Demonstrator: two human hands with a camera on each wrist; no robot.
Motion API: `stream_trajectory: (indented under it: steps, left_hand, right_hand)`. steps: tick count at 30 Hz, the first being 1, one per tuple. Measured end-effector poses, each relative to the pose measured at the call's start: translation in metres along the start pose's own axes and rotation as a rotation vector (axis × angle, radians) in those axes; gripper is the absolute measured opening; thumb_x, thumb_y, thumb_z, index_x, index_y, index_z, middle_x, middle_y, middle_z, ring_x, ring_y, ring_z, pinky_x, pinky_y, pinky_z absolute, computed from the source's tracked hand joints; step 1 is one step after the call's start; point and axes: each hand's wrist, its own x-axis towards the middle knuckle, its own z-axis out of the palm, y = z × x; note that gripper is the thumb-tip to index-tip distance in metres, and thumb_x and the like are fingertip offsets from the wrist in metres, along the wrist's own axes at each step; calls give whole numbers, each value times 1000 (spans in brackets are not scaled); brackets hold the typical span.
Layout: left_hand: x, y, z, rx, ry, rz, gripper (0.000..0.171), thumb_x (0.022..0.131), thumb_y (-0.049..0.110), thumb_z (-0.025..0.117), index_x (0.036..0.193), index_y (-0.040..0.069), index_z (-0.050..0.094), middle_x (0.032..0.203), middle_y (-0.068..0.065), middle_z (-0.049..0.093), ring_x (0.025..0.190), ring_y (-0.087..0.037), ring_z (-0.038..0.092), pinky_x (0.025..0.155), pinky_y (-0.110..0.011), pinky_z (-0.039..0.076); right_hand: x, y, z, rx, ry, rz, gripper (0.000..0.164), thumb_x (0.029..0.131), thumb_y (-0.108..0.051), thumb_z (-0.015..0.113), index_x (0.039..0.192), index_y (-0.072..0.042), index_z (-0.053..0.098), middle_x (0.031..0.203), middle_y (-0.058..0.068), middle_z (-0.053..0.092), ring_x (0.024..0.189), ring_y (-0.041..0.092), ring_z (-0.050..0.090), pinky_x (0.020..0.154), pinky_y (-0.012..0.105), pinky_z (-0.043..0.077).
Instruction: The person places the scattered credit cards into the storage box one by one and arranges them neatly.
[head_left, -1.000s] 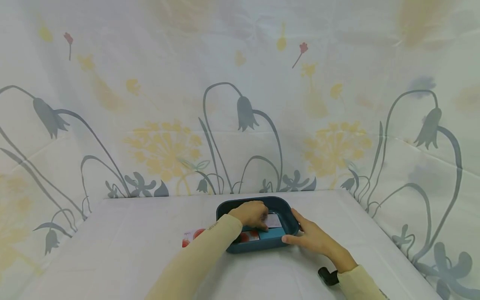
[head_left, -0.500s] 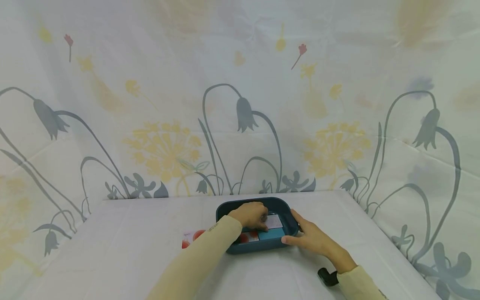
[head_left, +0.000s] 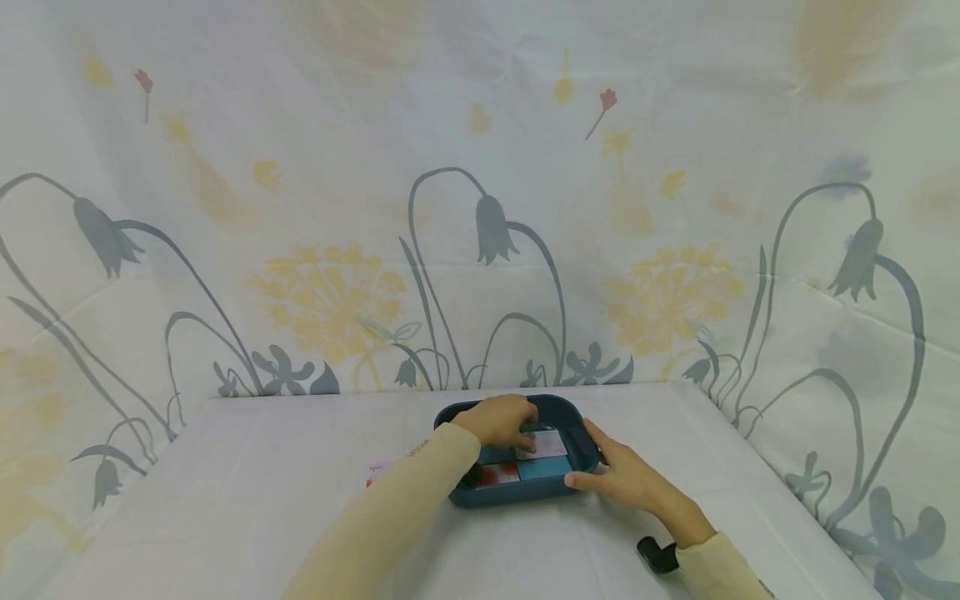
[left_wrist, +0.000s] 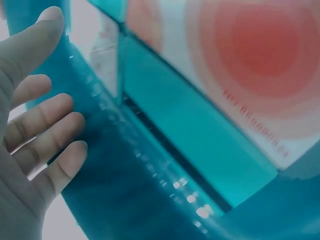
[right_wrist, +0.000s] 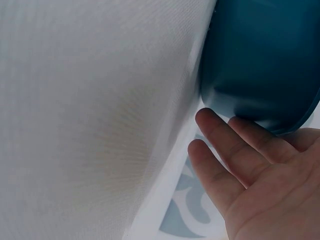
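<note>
A dark blue-green tray-like container [head_left: 517,497] with rounded corners stands at the table's middle. Small boxes lie in it: one with a pale top [head_left: 546,443], a plain blue one [head_left: 545,467] and a red-and-white one [head_left: 498,475]. My left hand [head_left: 497,421] is over the container's inside. The left wrist view shows its fingers loosely bent with nothing between them, beside a box printed with red circles [left_wrist: 260,55]. My right hand [head_left: 630,475] touches the container's right end, thumb on the near side. In the right wrist view its fingers lie fairly straight along the outer wall [right_wrist: 260,60].
Left of the container, a pink-and-red printed piece [head_left: 377,472] lies on the white tablecloth [head_left: 262,500], partly behind my left sleeve [head_left: 390,508]. A black wrist camera [head_left: 657,554] sits by my right sleeve. A flower-printed curtain [head_left: 480,250] closes off the back.
My left hand has lifted slightly off the boxes, so more of the pale box shows. My left sleeve now covers more of the printed piece. The right hand and container have stayed put.
</note>
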Motion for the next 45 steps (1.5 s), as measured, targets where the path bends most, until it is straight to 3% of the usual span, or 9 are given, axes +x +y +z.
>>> stream_trajectory:
  steps: [6, 11, 19, 25, 32, 40, 45]
  left_hand:
    - [-9, -2, -12, -27, 24, -25, 52, 83, 43, 72, 127, 17, 60, 117, 5, 62, 103, -10, 58, 86, -27, 48]
    - [-30, 1, -27, -117, 67, -40, 56, 83, 42, 72, 131, 16, 58, 114, 1, 62, 100, -12, 57, 85, -29, 48]
    - [-64, 3, -37, -101, 125, -5, 51, 86, 39, 69, 130, 15, 58, 111, 0, 59, 99, -11, 56, 85, -29, 47]
    - [-91, 1, -32, -109, 184, 2, 52, 86, 41, 68, 130, 15, 58, 108, 3, 57, 99, -15, 58, 83, -29, 47]
    - [-123, -8, -21, -135, 273, -8, 49, 88, 39, 67, 129, 12, 58, 118, -2, 57, 103, -17, 59, 88, -33, 48]
    - [-152, -23, -5, -168, 398, -12, 46, 86, 32, 71, 125, 9, 60, 103, 2, 55, 89, -14, 53, 78, -31, 47]
    - [-167, -34, 8, -200, 457, -40, 45, 83, 28, 74, 122, 8, 62, 105, -2, 58, 93, -18, 57, 79, -33, 49]
  right_hand:
    - [-1, -1, 1, 13, -5, 1, 98, 85, -47, 67, 152, -3, 12, 151, 25, 26, 133, 43, 35, 102, 59, 31]
    - [-1, -2, 2, 19, -6, 9, 98, 85, -47, 67, 152, -3, 12, 150, 26, 27, 130, 44, 38, 102, 59, 32]
    - [-2, -2, 1, -4, 10, 20, 100, 83, -49, 68, 152, -1, 13, 149, 27, 28, 131, 44, 37, 101, 59, 33]
    - [-4, -2, 1, -3, 15, 16, 101, 82, -50, 68, 152, -1, 13, 149, 27, 28, 130, 44, 38, 102, 58, 33]
    - [-3, 0, 2, -6, 18, 0, 101, 82, -50, 68, 152, -1, 14, 150, 27, 27, 130, 43, 40, 102, 58, 32]
    - [0, -2, 2, -1, 20, -7, 101, 82, -49, 68, 152, -1, 14, 149, 27, 29, 129, 43, 40, 102, 58, 32]
    - [0, -1, 2, -6, 22, -15, 100, 83, -49, 68, 152, -1, 14, 149, 28, 29, 130, 43, 39, 102, 58, 32]
